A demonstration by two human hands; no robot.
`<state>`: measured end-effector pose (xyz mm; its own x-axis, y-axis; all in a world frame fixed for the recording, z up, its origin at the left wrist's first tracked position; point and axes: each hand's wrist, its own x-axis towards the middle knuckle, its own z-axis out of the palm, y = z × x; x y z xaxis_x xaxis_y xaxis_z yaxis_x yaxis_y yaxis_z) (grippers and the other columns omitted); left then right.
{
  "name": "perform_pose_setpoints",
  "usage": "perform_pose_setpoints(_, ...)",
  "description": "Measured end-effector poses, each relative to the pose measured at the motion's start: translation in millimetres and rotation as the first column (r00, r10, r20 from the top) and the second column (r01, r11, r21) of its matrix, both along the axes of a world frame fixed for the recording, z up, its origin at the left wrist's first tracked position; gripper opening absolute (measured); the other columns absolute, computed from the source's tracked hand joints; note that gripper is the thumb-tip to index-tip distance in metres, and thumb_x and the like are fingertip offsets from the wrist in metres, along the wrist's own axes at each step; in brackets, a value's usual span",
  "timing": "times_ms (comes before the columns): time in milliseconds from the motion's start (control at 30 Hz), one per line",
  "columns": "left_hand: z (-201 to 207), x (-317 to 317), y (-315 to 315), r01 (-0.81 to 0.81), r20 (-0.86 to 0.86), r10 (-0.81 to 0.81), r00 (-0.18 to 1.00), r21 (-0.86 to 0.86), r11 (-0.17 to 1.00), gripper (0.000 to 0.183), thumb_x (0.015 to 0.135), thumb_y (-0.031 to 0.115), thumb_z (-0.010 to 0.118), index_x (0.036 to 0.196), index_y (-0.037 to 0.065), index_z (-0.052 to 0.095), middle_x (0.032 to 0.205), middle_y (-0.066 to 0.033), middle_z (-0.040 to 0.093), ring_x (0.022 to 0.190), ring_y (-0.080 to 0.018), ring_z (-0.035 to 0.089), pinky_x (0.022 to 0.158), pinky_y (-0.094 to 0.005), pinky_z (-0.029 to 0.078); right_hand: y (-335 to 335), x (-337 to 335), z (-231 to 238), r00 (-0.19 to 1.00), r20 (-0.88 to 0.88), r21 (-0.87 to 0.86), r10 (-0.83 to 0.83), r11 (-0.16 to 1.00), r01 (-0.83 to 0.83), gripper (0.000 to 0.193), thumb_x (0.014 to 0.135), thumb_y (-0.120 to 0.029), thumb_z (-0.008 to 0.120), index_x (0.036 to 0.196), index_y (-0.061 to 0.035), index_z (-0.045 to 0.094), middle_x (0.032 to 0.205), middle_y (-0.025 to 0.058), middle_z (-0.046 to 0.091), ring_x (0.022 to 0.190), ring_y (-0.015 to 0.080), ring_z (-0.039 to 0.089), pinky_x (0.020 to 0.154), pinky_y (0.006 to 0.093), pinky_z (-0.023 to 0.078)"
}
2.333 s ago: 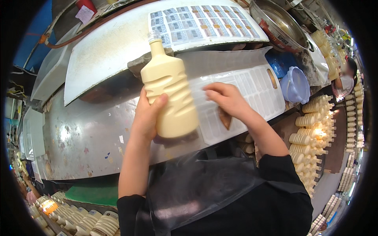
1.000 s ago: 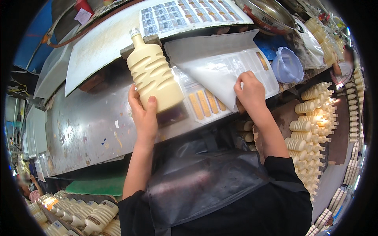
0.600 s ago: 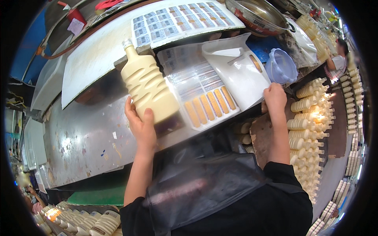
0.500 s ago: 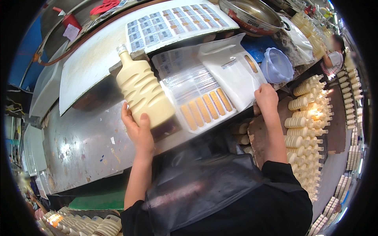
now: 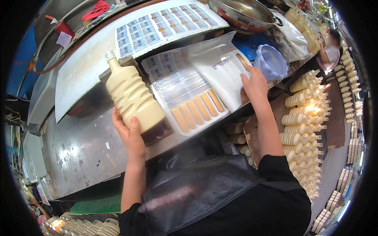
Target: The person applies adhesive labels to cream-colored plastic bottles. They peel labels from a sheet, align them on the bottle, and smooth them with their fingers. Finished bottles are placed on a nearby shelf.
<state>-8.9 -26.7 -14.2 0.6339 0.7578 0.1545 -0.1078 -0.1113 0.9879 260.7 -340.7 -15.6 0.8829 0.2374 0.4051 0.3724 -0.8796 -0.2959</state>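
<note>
My left hand (image 5: 129,131) grips a cream plastic bottle (image 5: 132,94) with slanted grooves near its base. The bottle lies tilted, its neck toward the back left against a dark block. My right hand (image 5: 256,87) is over the right edge of a white backing sheet (image 5: 214,72), thumb and forefinger apart. Its fingertips are beside a single gold label (image 5: 241,60) stuck there; whether they touch it cannot be made out. Left of the folded backing, a label sheet (image 5: 179,88) shows a row of gold labels (image 5: 197,108) along its near edge.
More printed label sheets (image 5: 167,25) lie on a raised white board (image 5: 88,59). At the back right are a metal basin (image 5: 242,13) and a lilac plastic basket (image 5: 271,63). Many cream bottles (image 5: 301,129) stand in rows at the right, where another person (image 5: 330,51) is.
My right hand has moved from the backing sheet's near right corner up and inward to the gold label, its fingers spreading. My left hand still holds the bottle. The whole view has shifted slightly.
</note>
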Motion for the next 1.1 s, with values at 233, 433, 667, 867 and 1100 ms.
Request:
perform_pose_setpoints(233, -9.7, -0.9, 2.5, -0.025, -0.012, 0.027, 1.0, 0.107, 0.994, 0.071, 0.101, 0.023, 0.055, 0.158, -0.005, 0.023, 0.159, -0.0252, 0.031, 0.148, -0.0323, 0.032, 0.123, -0.0434, 0.022, 46.6, 72.3, -24.4, 0.944, -0.316, -0.255, -0.096, 0.967, 0.013, 0.03, 0.093, -0.026, 0.064, 0.105, -0.001, 0.074, 0.113, 0.0218, 0.073, 0.104, 0.0394, 0.07, 0.092, 0.0482, 0.055)
perform_pose_setpoints(433, -16.6, -0.7, 2.7, -0.042, 0.013, 0.041, 0.999, 0.128, 0.991, 0.074, 0.1, 0.028, 0.056, 0.157, -0.005, 0.023, 0.157, -0.0262, 0.033, 0.146, -0.0329, 0.035, 0.122, -0.044, 0.024, 48.5, 108.0, -26.8, 0.905, -0.419, -0.217, -0.07, 0.976, -0.025, 0.028, 0.085, -0.03, 0.07, 0.093, -0.0037, 0.076, 0.092, 0.0186, 0.076, 0.091, 0.0345, 0.073, 0.083, 0.0448, 0.057)
perform_pose_setpoints(667, -17.8, 1.1, 1.3, -0.045, 0.045, 0.039, 0.998, 0.119, 0.992, 0.075, 0.1, 0.031, 0.055, 0.157, -0.006, 0.023, 0.155, -0.0262, 0.035, 0.144, -0.0331, 0.037, 0.122, -0.0443, 0.026, 53.0, 113.1, -18.8, 0.868, -0.496, -0.141, -0.026, 0.989, -0.051, 0.027, 0.078, -0.031, 0.079, 0.084, -0.005, 0.074, 0.078, 0.0134, 0.074, 0.078, 0.0274, 0.073, 0.076, 0.0402, 0.056)
perform_pose_setpoints(867, -21.5, 1.0, 1.1, -0.056, 0.065, 0.048, 0.997, 0.12, 0.991, 0.077, 0.1, 0.033, 0.057, 0.156, -0.007, 0.023, 0.154, -0.0264, 0.036, 0.143, -0.0332, 0.038, 0.121, -0.0444, 0.027, 51.1, 106.2, -27.6, 0.833, -0.552, -0.061, -0.042, 0.998, 0.009, 0.023, 0.071, -0.023, 0.083, 0.085, -0.0063, 0.075, 0.089, 0.0148, 0.076, 0.087, 0.0317, 0.073, 0.082, 0.0402, 0.056)
perform_pose_setpoints(1100, -23.1, -0.5, 2.1, -0.054, 0.062, 0.046, 0.997, 0.134, 0.989, 0.08, 0.1, 0.039, 0.058, 0.156, -0.007, 0.023, 0.154, -0.0266, 0.037, 0.143, -0.0335, 0.039, 0.121, -0.0449, 0.027, 42.9, 122.5, -37.7, 0.769, -0.632, 0.168, 0.095, 0.986, 0.017, 0.027, 0.07, -0.023, 0.084, 0.083, -0.0024, 0.073, 0.082, 0.0132, 0.074, 0.081, 0.0243, 0.073, 0.076, 0.0364, 0.056)
